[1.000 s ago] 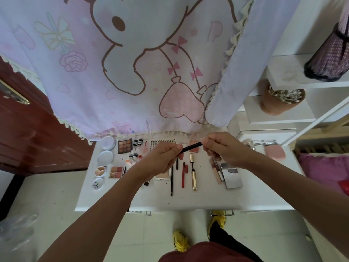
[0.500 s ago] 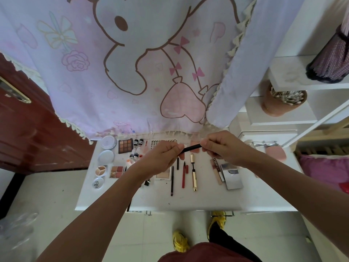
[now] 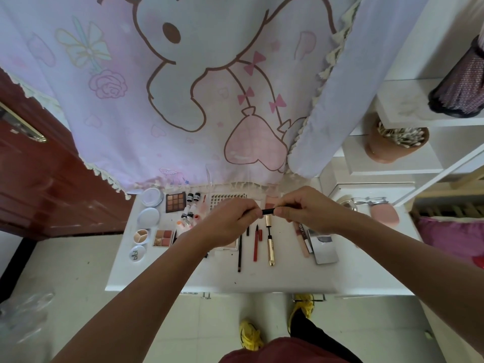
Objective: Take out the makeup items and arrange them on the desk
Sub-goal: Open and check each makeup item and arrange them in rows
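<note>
A pale cartoon-print curtain (image 3: 183, 87) fills the back of the room, with a dark red door (image 3: 39, 192) to its left, white shelves (image 3: 419, 166) to its right and a tiled floor (image 3: 65, 271) below. The white counter (image 3: 288, 279) carries round compacts (image 3: 152, 197) along its left edge, an eyeshadow palette (image 3: 175, 202) near its far edge and pencils (image 3: 239, 254) at mid-surface. Above the counter's middle, the left hand (image 3: 227, 224) and right hand (image 3: 309, 208) each pinch one end of a black makeup pen (image 3: 267, 211), fingers curled round it.

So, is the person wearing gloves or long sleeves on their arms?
No. The left hand and right hand are bare, with no gloves, rings or watch that I can see. The left forearm and right forearm are bare too, no sleeves in view.
</note>
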`<state>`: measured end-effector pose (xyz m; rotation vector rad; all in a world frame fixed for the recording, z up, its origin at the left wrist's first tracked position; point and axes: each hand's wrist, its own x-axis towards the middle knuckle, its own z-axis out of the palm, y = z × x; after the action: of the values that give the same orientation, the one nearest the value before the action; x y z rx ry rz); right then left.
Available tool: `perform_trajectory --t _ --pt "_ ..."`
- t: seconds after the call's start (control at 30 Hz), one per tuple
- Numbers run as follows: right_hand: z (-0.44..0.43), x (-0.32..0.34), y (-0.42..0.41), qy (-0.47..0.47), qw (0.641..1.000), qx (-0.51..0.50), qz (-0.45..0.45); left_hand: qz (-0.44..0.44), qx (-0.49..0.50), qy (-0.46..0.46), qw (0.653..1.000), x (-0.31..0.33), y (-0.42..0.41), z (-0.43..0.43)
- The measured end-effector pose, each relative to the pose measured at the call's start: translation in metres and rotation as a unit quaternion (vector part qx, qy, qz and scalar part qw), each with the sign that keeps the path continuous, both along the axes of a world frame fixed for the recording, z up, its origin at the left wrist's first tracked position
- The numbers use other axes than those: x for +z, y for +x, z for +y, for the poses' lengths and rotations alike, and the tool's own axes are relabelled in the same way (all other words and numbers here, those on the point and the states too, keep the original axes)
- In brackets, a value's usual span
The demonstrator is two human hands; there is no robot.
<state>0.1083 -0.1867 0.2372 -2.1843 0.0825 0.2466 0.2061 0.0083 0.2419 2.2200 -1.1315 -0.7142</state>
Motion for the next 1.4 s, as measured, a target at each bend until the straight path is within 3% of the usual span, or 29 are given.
perform_trajectory --t 0.2,0.3,0.5,0.67,0.83,1.1,1.23,1.4 --pt "-0.024 0.015 -0.009 -0.114 0.988 -0.025 -0.101 0.101 0.096 -0.047 0.989 -0.009 0.018 0.027" --pt "-0.042 0.019 -0.018 -0.072 0.990 -0.080 -0.086 0.117 0.131 -0.066 0.982 -0.011 0.033 0.045" --pt "-0.034 0.008 -0.017 0.010 0.992 -0.098 -0.083 0.153 0.105 -0.088 0.979 -0.012 0.023 0.036" --pt "-0.026 0.001 -0.016 0.091 0.989 -0.104 -0.047 0.246 0.124 -0.108 0.955 -0.027 0.011 0.029" --pt "-0.024 -0.026 -0.017 0.094 0.982 -0.161 -0.014 0.298 0.154 -0.102 0.937 -0.047 -0.003 0.017" --pt "-0.044 -0.084 -0.026 0.085 0.966 -0.242 0.038 0.313 0.248 -0.074 0.914 -0.100 -0.035 -0.017" --pt "-0.050 -0.114 -0.028 0.072 0.961 -0.250 0.091 0.269 0.301 -0.033 0.914 -0.131 -0.049 -0.036" --pt "-0.060 -0.154 -0.022 -0.013 0.962 -0.230 0.144 0.206 0.334 0.060 0.918 -0.174 -0.061 -0.057"
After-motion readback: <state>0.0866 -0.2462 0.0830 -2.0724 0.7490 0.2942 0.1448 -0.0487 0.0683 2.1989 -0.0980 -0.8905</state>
